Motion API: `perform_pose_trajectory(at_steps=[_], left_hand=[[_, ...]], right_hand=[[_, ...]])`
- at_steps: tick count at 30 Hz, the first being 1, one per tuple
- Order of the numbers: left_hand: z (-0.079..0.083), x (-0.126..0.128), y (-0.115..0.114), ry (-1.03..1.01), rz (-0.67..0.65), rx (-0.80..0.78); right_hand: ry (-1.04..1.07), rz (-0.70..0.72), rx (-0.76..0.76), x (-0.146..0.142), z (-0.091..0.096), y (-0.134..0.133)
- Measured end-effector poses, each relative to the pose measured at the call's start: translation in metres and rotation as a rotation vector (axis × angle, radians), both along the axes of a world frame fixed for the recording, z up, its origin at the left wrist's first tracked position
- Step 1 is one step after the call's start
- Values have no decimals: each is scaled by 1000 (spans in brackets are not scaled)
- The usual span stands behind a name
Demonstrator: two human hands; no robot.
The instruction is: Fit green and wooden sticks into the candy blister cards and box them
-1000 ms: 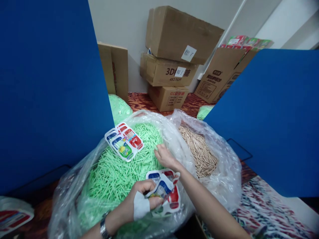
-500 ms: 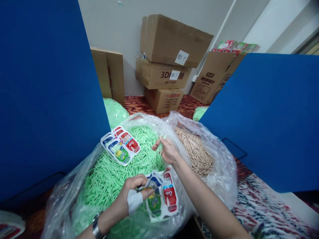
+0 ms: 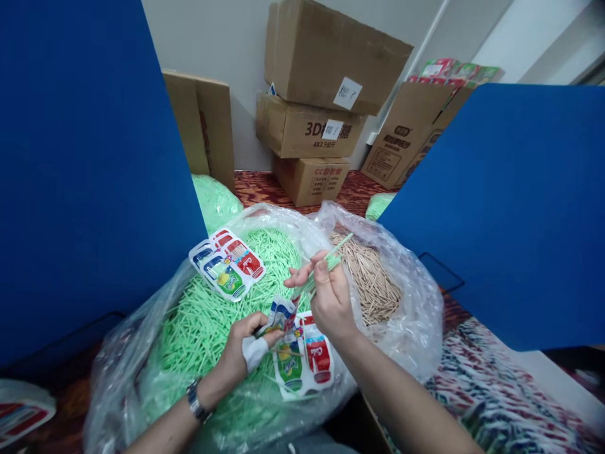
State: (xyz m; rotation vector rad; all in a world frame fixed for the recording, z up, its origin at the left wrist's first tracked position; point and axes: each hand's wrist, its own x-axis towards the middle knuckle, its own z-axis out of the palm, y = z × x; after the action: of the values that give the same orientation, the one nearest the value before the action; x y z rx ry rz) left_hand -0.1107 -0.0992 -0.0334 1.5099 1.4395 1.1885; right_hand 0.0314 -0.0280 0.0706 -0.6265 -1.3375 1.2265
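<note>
Sticks (image 3: pixel 334 261), probably light, stiff and best gripped mid-length, sit pinched in our right hand (image 3: pixel 331 299) over a clear bag (image 3: pixel 113 378), while our left hand (image 3: pixel 240 343) pinches a bendable printed cutout (image 3: pixel 282 312).

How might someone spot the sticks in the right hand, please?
Find the large clear bag heaped with green sticks. Over its right side, the right hand holds a small green bunch. Unlike the rest, these are gripped in the fingers.

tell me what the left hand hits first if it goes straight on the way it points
Past the folded packet it holds, the left hand would probably meet the right hand, though depth is unclear from this single view.
</note>
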Motion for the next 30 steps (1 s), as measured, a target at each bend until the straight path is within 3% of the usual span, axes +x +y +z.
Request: perform_pose_trajectory(at_steps=[6, 12, 23, 30], left_hand=[[3, 3, -3, 133, 22, 188], [5, 4, -6, 199, -40, 343], [8, 4, -10, 167, -66, 303], [11, 5, -10, 192, -55, 327]], right_hand=[[114, -84, 46, -18, -6, -14], [158, -117, 49, -22, -7, -14], [-78, -187, 287, -14, -16, -25], [-224, -128, 238, -5, -25, -28]])
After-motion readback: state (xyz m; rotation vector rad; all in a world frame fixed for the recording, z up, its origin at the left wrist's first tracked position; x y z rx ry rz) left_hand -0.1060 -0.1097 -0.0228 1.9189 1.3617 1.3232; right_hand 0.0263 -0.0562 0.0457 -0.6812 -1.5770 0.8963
